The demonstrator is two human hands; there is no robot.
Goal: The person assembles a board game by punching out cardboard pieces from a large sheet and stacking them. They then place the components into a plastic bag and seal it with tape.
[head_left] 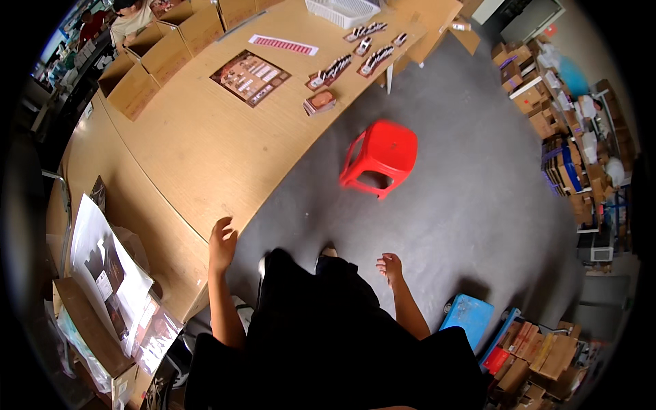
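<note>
My left hand (223, 244) hovers at the edge of the long wooden table (198, 164), its thumb and fingers loosely bent and apart, holding nothing. Low over the grey floor on the right, my right hand (390, 267) hangs with relaxed, slightly curled fingers and nothing visible in it. Ahead on the floor stands a red plastic stool (391, 147), out of reach of both hands. Farther along the table lie a dark printed sheet (250, 78), a red and white strip (283, 45) and a small stack of cards (319, 102).
Dark strips with white pieces (330, 72) and a white basket (342, 9) sit at the table's far end. Open cardboard boxes (164, 58) line its far side, with a person behind. Plastic-wrapped sheets (113, 273) lie near left. A blue step (468, 320) and loaded shelves (574, 150) stand right.
</note>
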